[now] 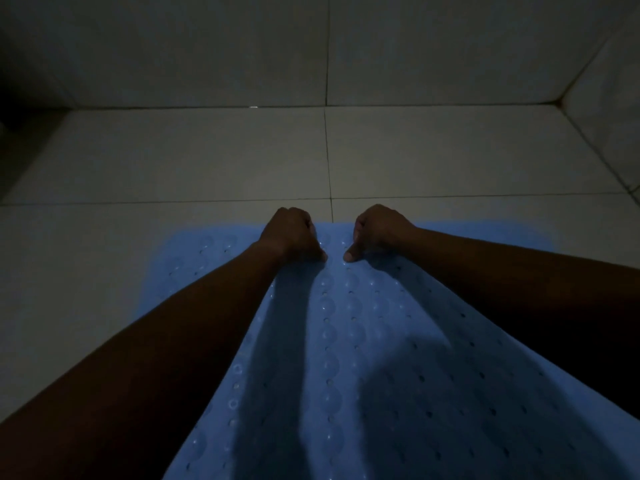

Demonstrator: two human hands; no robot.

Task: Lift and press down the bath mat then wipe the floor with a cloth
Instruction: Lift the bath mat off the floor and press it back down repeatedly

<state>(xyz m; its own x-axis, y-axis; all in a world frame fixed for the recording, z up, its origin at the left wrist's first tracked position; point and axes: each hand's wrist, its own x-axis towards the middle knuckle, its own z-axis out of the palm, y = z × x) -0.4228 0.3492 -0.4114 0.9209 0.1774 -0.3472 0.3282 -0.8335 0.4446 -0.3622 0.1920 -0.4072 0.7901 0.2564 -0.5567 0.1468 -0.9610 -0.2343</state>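
Both hands are working side by side at the far edge of a light blue rubber bath mat (pixel 346 341), near its middle. The left hand (pixel 292 233) is curling its fingers down over that far edge, with the thumb (pixel 320 256) lying on the mat's top face and pointing toward the other hand. The right hand (pixel 379 230) is mirroring it, fingers bent over the edge and thumb (pixel 349 254) pressing on top, so each hand is pinching the mat between thumb and curled fingers. The fingertips are hiding under the knuckles, and the light is too dim to tell whether the gripped edge is sitting on the tiles or just off them. The 2 thumbs are pointing at each other with a narrow strip of mat showing between them.

The bath mat is lying on a floor (pixel 173 161) of large pale square tiles with dark grout lines, stretching from the hands back toward the person and running out of view at the bottom. Its surface is showing rows of small round holes and raised suction circles. Its 2 far corners are looking rounded and are spreading out to either side of the hands.

Both bare forearms, left (pixel 173 341) and right (pixel 519 278), are reaching forward over the mat and casting long shadows on it. Beyond the floor a pale tiled wall (pixel 207 46) is rising, meeting a second wall (pixel 609 81) in the corner at the upper right.
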